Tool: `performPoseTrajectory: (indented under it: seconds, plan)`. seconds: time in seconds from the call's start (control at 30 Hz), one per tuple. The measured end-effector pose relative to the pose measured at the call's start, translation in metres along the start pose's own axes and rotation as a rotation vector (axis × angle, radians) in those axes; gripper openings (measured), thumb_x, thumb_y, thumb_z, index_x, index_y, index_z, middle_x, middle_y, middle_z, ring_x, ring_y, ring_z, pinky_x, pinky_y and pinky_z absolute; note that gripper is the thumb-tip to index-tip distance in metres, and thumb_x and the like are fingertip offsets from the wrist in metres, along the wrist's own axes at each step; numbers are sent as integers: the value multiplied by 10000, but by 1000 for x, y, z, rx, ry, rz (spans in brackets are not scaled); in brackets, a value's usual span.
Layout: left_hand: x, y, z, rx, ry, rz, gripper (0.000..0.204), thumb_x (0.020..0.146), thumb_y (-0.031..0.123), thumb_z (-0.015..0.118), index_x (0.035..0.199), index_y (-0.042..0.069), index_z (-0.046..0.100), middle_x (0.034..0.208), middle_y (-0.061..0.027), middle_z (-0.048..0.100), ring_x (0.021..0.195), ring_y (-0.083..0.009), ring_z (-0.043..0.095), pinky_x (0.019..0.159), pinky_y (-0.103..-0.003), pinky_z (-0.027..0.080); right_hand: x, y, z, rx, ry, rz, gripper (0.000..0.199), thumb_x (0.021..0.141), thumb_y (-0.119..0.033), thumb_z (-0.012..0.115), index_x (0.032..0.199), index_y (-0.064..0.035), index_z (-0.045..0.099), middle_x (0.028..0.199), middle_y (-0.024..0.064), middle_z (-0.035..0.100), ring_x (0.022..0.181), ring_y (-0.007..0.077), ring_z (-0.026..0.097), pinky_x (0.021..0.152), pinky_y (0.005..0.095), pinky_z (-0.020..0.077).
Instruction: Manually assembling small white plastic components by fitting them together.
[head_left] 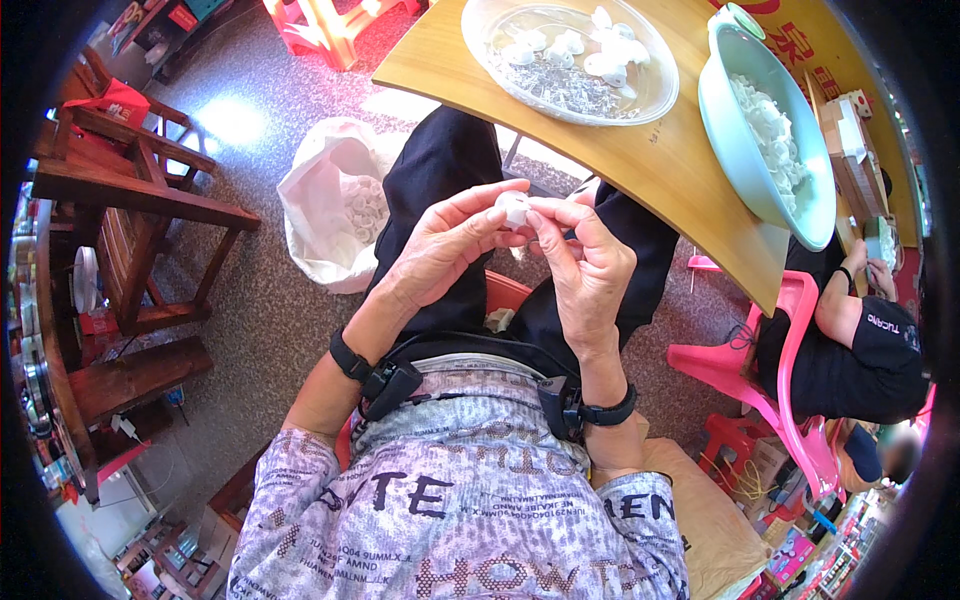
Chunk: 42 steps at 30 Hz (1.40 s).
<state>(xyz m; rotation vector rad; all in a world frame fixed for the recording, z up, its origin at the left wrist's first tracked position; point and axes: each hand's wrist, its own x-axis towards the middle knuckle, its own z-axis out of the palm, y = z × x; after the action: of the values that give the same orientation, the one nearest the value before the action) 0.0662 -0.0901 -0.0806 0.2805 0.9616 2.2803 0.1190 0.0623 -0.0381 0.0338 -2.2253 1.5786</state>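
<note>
White and small, a rounded plastic piece [514,207] sits pinched between the fingertips of both hands, held above the person's lap, which is clothed in black trousers [450,180]. The left hand [445,245] comes in from the lower left, its thumb and forefinger closed on the piece's left side. The right hand [585,265] meets it from the right, its fingertips closed narrowly on the same piece, so the two hands touch at the tips. Each wrist wears a black strap with a small black device.

Below the hands lies the person's grey patterned shirt with dark lettering [460,500]. On the floor to the left of the knees, a white plastic bag [335,205] stands open, with more small white pieces inside it.

Beyond the hands, near the knees, a curved tan wooden table [640,150] reaches across the upper right. On it rests a clear round plastic tray [650,95] holding a scatter of small white pieces and tiny metal-looking bits. Just to its right sits a pale green plastic basin [730,130] filled with more white pieces.

Further right, another person in black [860,350] sits on a pink plastic chair [790,370]. At far left stands dark wooden furniture [130,200] on the speckled floor.
</note>
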Motion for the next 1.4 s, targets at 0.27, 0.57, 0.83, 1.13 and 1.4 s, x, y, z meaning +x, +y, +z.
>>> performPoseTrajectory:
  seconds: [0.27,0.57,0.83,1.13,1.4]
  plan:
    - [0,3,1,32,14,2,432,954,156,536,1341,-10,437,1182,-99,593,1047,-139,596,915,-287,501,0,6,1,-17,0,-43,104,869,-16,636,967,0,670,912,43,695,754,71,642,659,193,526]
    - [-2,5,-5,75,29,0,441,930,148,577,1330,4,459,1147,-85,608,1023,-123,596,899,-270,498,0,1,-2,2,-22,-5,102,872,-15,632,967,-6,669,916,49,692,750,77,644,654,196,532]
    - [-3,6,-8,70,15,-11,436,932,155,577,1321,-8,466,1137,-88,612,995,-115,605,872,-254,508,-1,7,-1,-2,-26,-33,96,871,-26,638,960,-6,668,911,42,691,747,69,636,646,194,530]
    - [-1,0,-11,-4,6,-46,438,948,153,548,1334,-23,440,1156,-93,603,1005,-126,608,863,-251,520,-1,4,0,-5,-30,-58,144,835,25,645,972,-17,659,877,79,693,704,110,648,641,222,512]
    - [-1,2,-7,12,7,-34,439,947,157,550,1336,-14,442,1158,-93,602,1010,-128,607,871,-252,516,-2,7,2,48,-8,-13,149,835,27,645,976,-18,657,861,73,691,673,100,632,609,216,507]
